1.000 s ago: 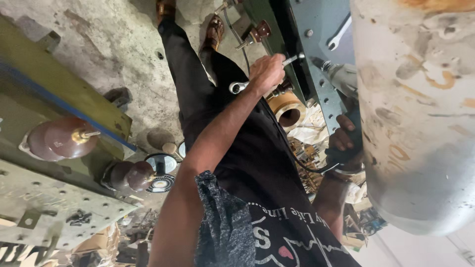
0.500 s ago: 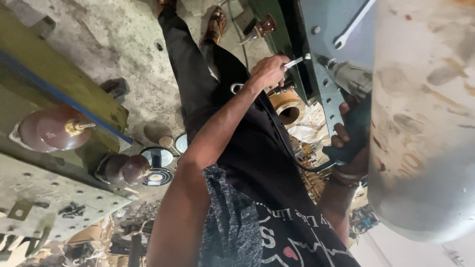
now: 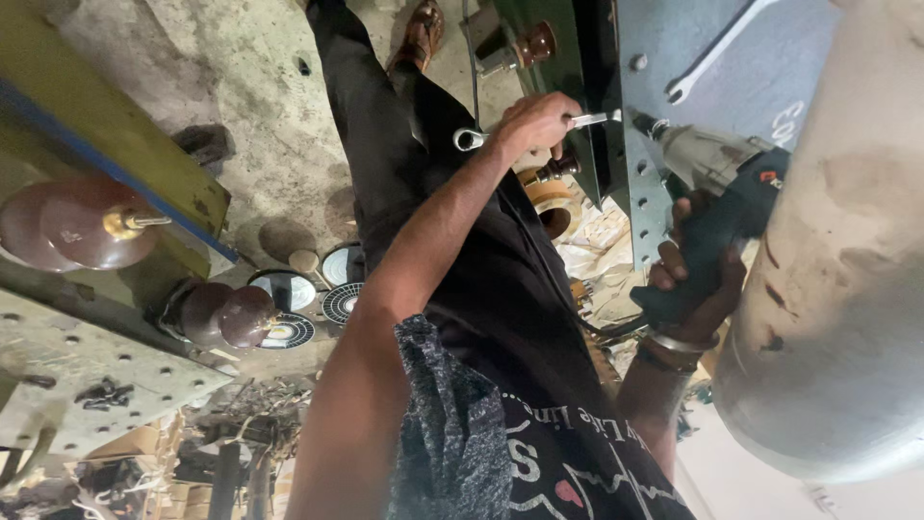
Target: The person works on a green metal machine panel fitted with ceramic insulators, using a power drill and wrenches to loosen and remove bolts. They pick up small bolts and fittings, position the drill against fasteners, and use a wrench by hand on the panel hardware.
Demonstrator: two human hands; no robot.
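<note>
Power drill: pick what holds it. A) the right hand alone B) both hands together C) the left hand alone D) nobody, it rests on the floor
A: the right hand is closed around the dark handle of the power drill, whose tip meets the grey perforated metal plate, while the left hand holds a combination wrench.

Grey plate (image 3: 731, 67) and pale cylinder (image 3: 837, 289) (close together) crowd the drill (image 3: 717, 207).

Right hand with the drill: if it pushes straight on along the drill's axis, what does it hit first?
The right hand holds the drill, whose tip points at the perforated grey steel plate. It would likely meet that plate first, beside the spanner held by the left hand. Depth is unclear.
</note>
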